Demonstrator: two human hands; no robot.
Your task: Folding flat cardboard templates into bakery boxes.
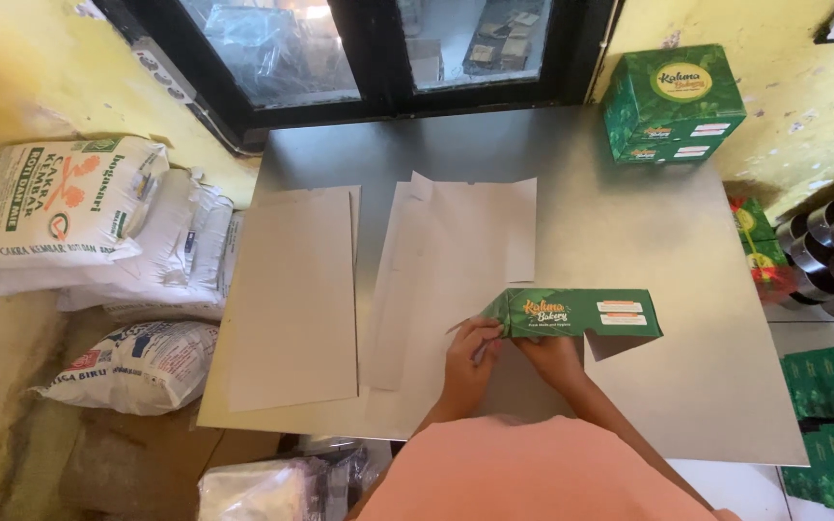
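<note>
A green printed cardboard box [581, 313], partly folded, lies low over the grey metal table [707, 386]. My left hand [468, 359] pinches its left end flap. My right hand [552, 355] grips the box's lower edge from underneath. Both hands sit close together at the near edge of the table. Two stacks of flat grey cardboard sheets, the left stack [293, 294] and the middle stack [436, 260], lie to the left of my hands.
Two finished green boxes [673, 104] are stacked at the table's far right corner. White sacks [98, 217] pile up on the floor at the left. More green cartons [832, 405] and dark round tins [832, 251] stand at the right. A dark window frame [378, 58] lies behind.
</note>
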